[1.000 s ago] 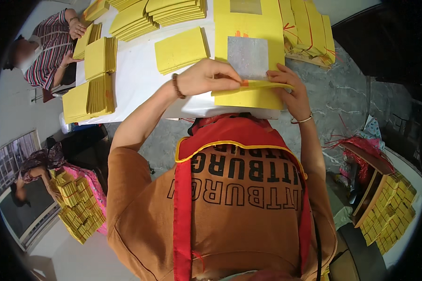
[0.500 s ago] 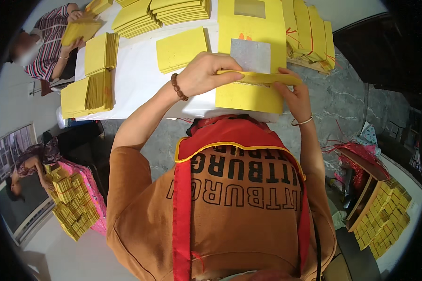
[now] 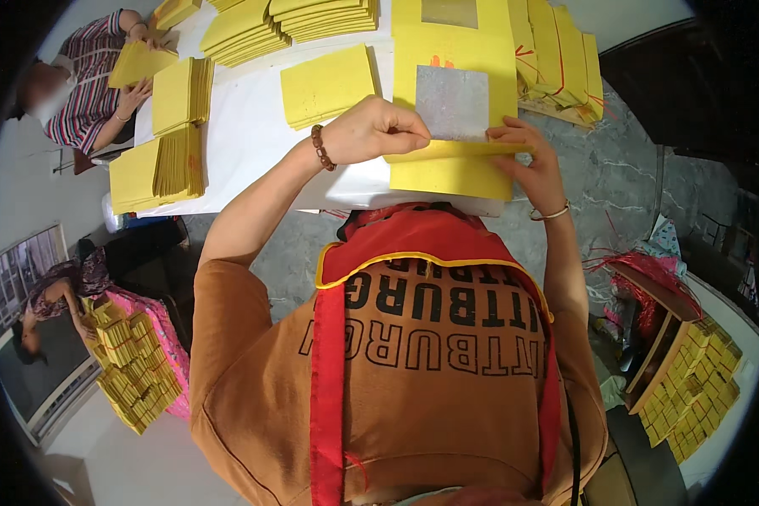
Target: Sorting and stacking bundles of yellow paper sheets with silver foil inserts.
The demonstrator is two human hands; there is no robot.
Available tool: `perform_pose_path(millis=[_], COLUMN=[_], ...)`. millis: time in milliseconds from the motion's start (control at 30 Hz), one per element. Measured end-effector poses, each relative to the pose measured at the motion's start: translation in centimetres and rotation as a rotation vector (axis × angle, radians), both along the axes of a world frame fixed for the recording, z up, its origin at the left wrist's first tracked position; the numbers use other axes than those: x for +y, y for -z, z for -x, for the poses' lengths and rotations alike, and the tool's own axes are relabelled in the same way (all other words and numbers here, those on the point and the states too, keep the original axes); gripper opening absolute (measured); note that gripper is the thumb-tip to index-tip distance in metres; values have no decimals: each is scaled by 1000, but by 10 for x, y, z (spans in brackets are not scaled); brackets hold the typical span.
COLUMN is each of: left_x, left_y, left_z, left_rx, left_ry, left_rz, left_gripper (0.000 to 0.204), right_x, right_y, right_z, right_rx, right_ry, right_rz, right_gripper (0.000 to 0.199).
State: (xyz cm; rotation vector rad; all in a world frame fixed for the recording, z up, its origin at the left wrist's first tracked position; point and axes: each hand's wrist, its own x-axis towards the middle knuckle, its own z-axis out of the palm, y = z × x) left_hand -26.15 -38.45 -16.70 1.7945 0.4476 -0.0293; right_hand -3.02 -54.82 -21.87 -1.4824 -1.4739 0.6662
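At the table's near edge I hold a folded edge of yellow paper (image 3: 455, 150) raised above the yellow sheets beneath it. My left hand (image 3: 375, 131), with a beaded bracelet at the wrist, is closed in a pinch at the paper's left end. My right hand (image 3: 533, 164) grips the right end, its thumb on the near side and its fingers beyond. Just past the fold a silver-grey square (image 3: 452, 103) lies on a yellow sheet (image 3: 503, 80). How many layers are between my fingers is hidden.
Left of my hands a small stack of yellow paper (image 3: 329, 83) lies on the white table (image 3: 244, 139). Fanned yellow stacks (image 3: 177, 164) stand farther left, beside a co-worker in a striped top (image 3: 93, 72). Tied yellow bundles (image 3: 557, 63) are at the right.
The raised paper fold has come slightly toward me and looks narrower. My left fingers have curled in at its left end. The co-worker's hands have lowered a yellow stack.
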Motion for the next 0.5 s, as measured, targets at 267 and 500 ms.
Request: perform_pose_path(millis=[267,500], left_x=[0,3], left_y=[15,9], left_z=[1,0], left_rx=[-26,-89], left_ry=[-16,-54], left_rz=[8,-11], left_gripper=[16,21], right_x=[-5,-7], right_y=[-4,6], right_z=[-7,-8], right_rx=[123,238], right_ry=[-133,-22], right_rz=[76,166], right_gripper=[42,35])
